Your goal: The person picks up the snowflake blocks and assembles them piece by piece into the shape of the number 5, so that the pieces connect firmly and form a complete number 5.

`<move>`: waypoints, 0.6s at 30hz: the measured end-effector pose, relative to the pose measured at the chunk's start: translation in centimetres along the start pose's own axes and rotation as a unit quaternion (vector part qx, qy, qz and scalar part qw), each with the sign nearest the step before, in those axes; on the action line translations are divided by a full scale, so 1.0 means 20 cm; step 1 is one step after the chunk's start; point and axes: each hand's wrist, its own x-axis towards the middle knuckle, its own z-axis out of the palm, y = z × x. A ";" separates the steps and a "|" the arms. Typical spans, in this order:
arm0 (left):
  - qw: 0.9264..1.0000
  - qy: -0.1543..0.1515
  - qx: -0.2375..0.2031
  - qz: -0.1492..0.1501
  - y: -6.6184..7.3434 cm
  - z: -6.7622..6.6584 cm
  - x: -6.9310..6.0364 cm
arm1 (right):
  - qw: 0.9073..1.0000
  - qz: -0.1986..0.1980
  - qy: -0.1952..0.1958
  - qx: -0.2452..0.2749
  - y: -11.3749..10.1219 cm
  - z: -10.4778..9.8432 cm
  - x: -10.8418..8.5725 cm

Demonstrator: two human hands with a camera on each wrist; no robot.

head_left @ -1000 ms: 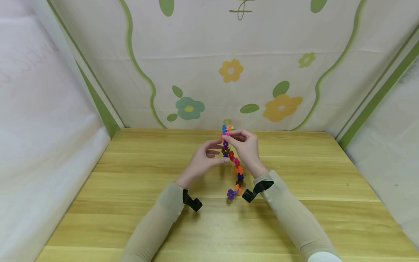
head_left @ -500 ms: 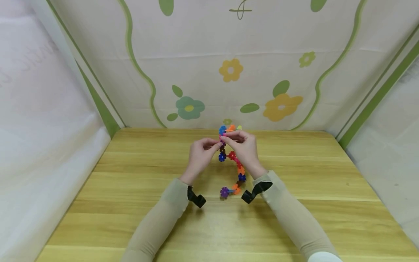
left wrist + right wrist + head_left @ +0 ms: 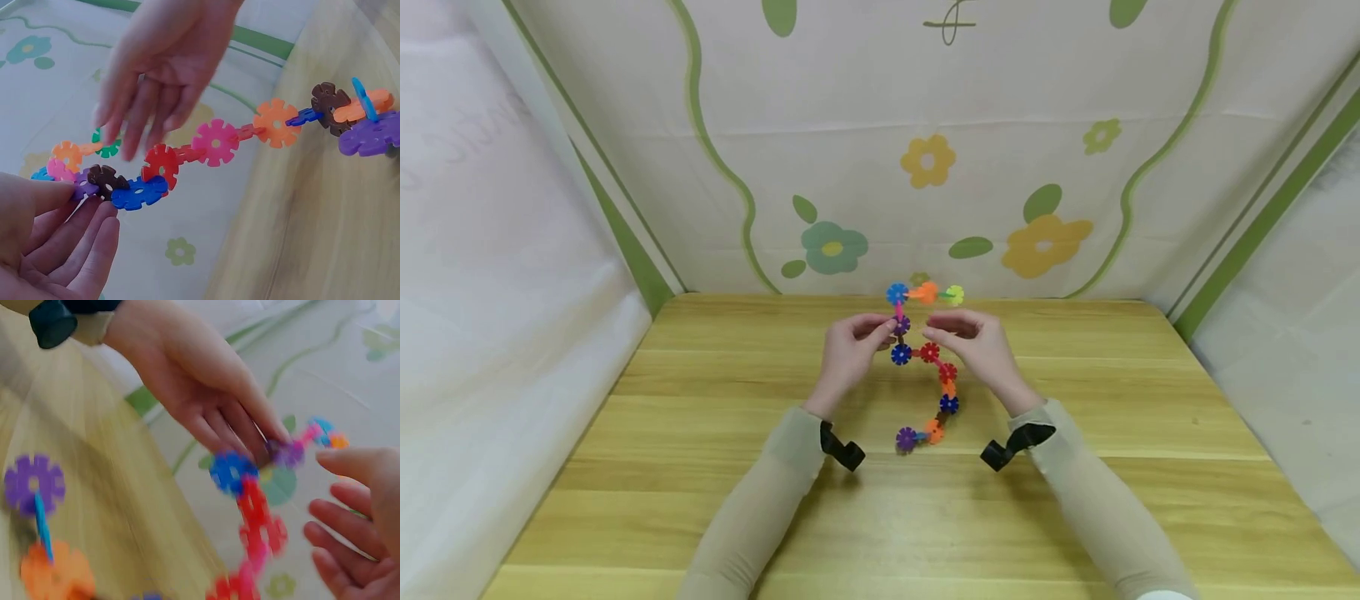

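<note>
A chain of interlocking flower-shaped plastic discs, in several colours, curves through the middle of the head view, much like a figure 5. My left hand pinches the purple disc in its upper part between thumb and fingers. To the right of the chain is my right hand, its fingers loosely bent and holding nothing. In the right wrist view that hand is apart from the discs. At the chain's lower end a purple disc hangs low over the table; whether it touches cannot be told.
The wooden table spreads beneath both arms. Behind it stands a pale cloth backdrop printed with flowers and green lines. White cloth walls close in the sides. Each wrist wears a black camera strap.
The left hand has come to pinch the purple disc. My right hand has let go of the chain and moved right. The chain has turned to face me, its top shifting left.
</note>
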 end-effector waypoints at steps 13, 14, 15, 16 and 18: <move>0.999 -0.007 -0.032 -0.033 -0.03 -0.03 0.05 | 0.983 0.125 -0.134 -0.012 0.28 -0.19 -0.11; 0.998 -0.011 -0.038 -0.039 -0.04 -0.03 0.05 | 0.983 0.126 -0.131 -0.009 0.29 -0.20 -0.11; 0.998 -0.017 -0.045 -0.045 -0.05 -0.02 0.06 | 0.983 0.129 -0.127 -0.003 0.30 -0.20 -0.11; 0.997 -0.023 -0.052 -0.052 -0.06 -0.02 0.07 | 0.984 0.134 -0.122 0.003 0.31 -0.20 -0.11; 0.995 -0.033 -0.066 -0.067 -0.08 -0.01 0.09 | 0.983 0.146 -0.110 0.015 0.32 -0.20 -0.11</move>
